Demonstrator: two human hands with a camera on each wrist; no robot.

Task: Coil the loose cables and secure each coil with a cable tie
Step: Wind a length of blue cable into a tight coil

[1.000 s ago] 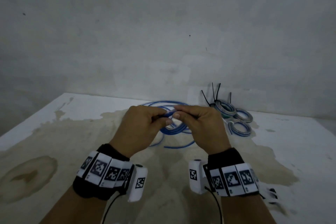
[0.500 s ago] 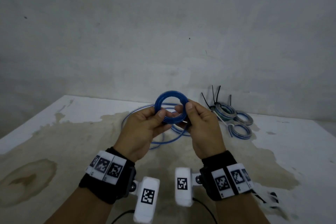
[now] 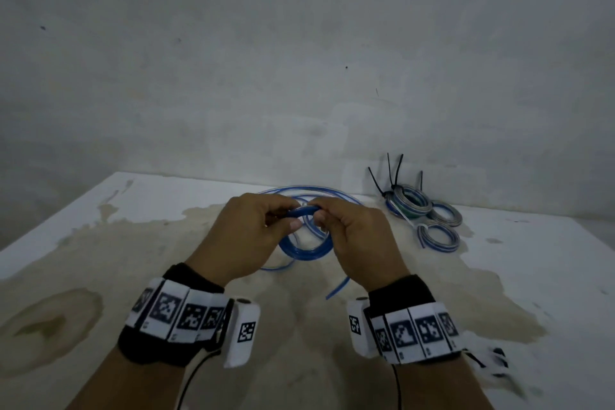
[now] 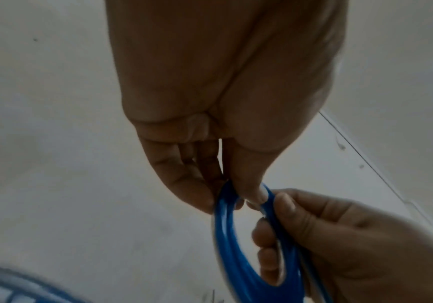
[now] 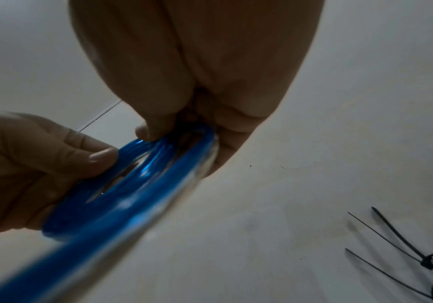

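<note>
- Both our hands, left hand (image 3: 253, 236) and right hand (image 3: 357, 238), pinch the blue cable coil (image 3: 304, 248) above the bench (image 3: 100, 243) middle.
- Three tied coils (image 3: 422, 213) lie near its far right edge.

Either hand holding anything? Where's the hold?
Both: left hand and right hand pinch the blue cable coil at its top, on opposite sides.

Stained white table (image 3: 100, 243), grey wall (image 3: 299, 60)

coil (image 3: 304, 245): upright → tipped flat | hands (image 3: 301, 226): lowered, wrists rolled over
</note>
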